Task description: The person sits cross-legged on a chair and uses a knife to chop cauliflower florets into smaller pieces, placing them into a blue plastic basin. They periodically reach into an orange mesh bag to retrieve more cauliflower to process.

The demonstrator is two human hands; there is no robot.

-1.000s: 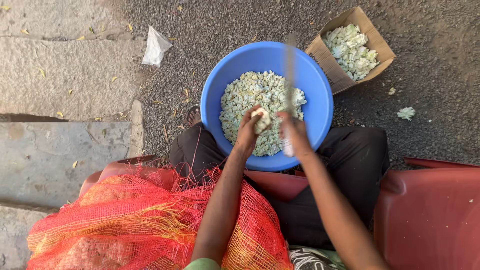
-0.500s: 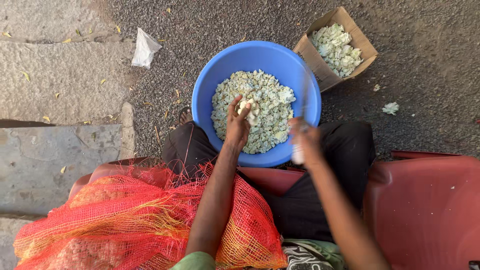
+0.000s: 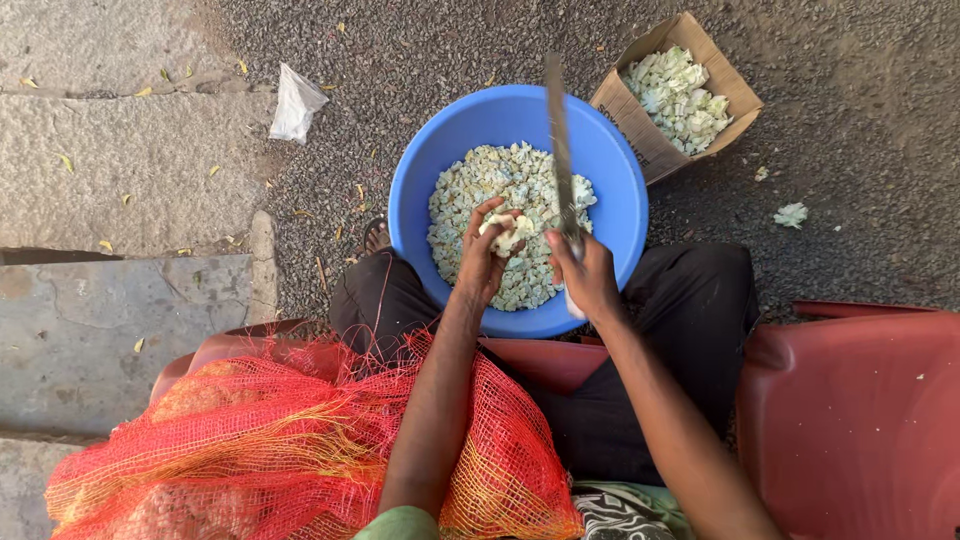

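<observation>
The left hand (image 3: 487,255) was curled around a pale cauliflower piece (image 3: 507,233), held over the near part of the blue basin (image 3: 615,215). Just to its right, the right hand (image 3: 587,275) was closed on the handle of a long knife (image 3: 559,150), whose blade pointed far across the basin, past its far rim. The piece looked creamy white and lumpy, like the cut florets (image 3: 500,180) heaped below it. The basin's near rim sat between the person's knees, with bare gravel open to its left and far side. Far right, almost touching the rim, stood an open brown cardboard box (image 3: 640,125) of greenish-white pieces. A red mesh sack (image 3: 250,440) lay near left, a red plastic chair (image 3: 860,420) near right, a crumpled white bag (image 3: 296,102) far left
</observation>
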